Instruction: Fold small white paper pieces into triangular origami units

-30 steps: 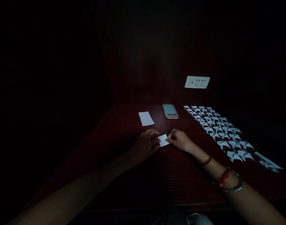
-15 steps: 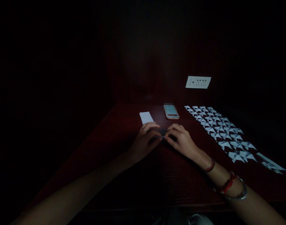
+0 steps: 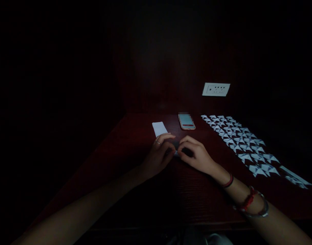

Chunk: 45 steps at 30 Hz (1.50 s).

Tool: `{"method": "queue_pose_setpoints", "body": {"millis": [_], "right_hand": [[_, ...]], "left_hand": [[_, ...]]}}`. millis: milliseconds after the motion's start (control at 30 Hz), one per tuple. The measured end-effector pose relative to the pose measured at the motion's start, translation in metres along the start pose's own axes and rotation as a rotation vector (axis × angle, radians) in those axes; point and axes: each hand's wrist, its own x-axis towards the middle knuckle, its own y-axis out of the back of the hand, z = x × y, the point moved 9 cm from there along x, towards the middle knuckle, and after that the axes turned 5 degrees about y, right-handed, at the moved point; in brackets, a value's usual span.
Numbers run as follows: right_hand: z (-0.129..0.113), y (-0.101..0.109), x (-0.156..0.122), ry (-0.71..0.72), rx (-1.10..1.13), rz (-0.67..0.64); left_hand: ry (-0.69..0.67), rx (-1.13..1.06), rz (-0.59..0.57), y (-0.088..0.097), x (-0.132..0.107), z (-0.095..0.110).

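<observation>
Between my fingertips is a small piece of white paper [image 3: 176, 153], mostly covered by the fingers. My left hand [image 3: 161, 153] pinches its left side with thumb and index finger, a ring on one finger. From the other side my right hand [image 3: 195, 153] pinches it the same way, and the two sets of fingertips nearly meet. Just beyond my left hand lies a stack of white paper [image 3: 159, 128] on the dark red table [image 3: 115, 146]. How the held paper is folded cannot be made out.
Rows of folded white paper pieces [image 3: 237, 134] cover the right side of the table. Near them lies a flat white strip [image 3: 295, 175]. A phone [image 3: 186, 121] with a lit screen rests at the back. A socket plate [image 3: 216, 89] is on the dark wall.
My fingertips have come slightly closer together and lower, and the held paper now shows a small pale patch below them instead of a thin edge. Everything on the table stays put.
</observation>
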Motion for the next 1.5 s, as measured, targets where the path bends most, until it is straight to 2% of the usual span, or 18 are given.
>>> {"method": "queue_pose_setpoints", "body": {"millis": [133, 233, 333, 433, 567, 700, 800, 900, 1100, 1400, 1500], "right_hand": [[0.019, 0.005, -0.001, -0.016, 0.054, -0.011], [0.038, 0.014, -0.004, -0.051, 0.046, 0.041], [0.046, 0.018, -0.006, -0.089, 0.063, 0.101], [0.039, 0.002, -0.004, -0.092, 0.116, 0.024], [0.038, -0.018, -0.002, -0.139, 0.150, -0.058], [0.057, -0.025, -0.006, -0.255, 0.160, -0.091], [0.072, -0.030, -0.012, -0.342, 0.145, -0.150], [0.078, -0.033, -0.017, -0.375, 0.090, -0.199], [0.075, -0.034, -0.018, -0.282, 0.030, -0.205], [0.067, -0.030, -0.006, -0.177, -0.109, -0.187], [0.063, -0.030, -0.004, -0.118, -0.147, -0.228]], "left_hand": [[0.118, -0.027, 0.071, 0.012, 0.003, -0.015], [0.225, -0.044, 0.144, 0.018, 0.002, -0.034], [0.317, -0.103, 0.063, 0.004, 0.001, -0.052], [0.363, -0.182, -0.006, -0.012, 0.000, -0.061], [0.321, -0.173, -0.035, -0.019, 0.000, -0.057], [0.228, -0.013, -0.011, -0.015, 0.000, -0.047], [0.122, 0.128, -0.105, -0.024, -0.002, -0.040], [0.072, 0.210, -0.172, -0.036, -0.004, -0.043], [0.096, 0.204, -0.192, -0.048, -0.006, -0.056], [0.100, 0.184, -0.179, -0.049, -0.005, -0.058], [0.103, 0.178, -0.178, -0.049, -0.004, -0.057]]}}
